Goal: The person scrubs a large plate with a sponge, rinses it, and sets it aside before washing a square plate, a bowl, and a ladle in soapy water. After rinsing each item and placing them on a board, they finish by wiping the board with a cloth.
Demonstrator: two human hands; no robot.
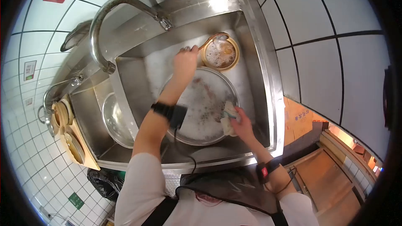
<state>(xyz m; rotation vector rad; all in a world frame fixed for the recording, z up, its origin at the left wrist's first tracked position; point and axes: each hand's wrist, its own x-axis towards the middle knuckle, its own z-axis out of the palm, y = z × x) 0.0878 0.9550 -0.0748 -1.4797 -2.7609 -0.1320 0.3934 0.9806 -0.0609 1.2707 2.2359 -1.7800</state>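
My left hand [186,60] is closed around the handle of a brown spoon [209,40] in the upper part of the sink. The spoon's head rests over the rim of a round yellowish bowl [237,54], which holds brownish, foamy liquid. At the lower right, my right hand [243,123] grips a pale, crumpled cloth [229,117] against the edge of a large round metal basin [235,96]. Cloudy, sudsy water with dark bits fills this basin, and my left forearm passes over its left side.
A curved faucet [97,37] arches over the metal sink [261,79] from the left. In the neighbouring sink sits a metal bowl [109,119]. Wooden dishes [71,142] stand on a board at far left. A tiled wall [318,65] rises on the right.
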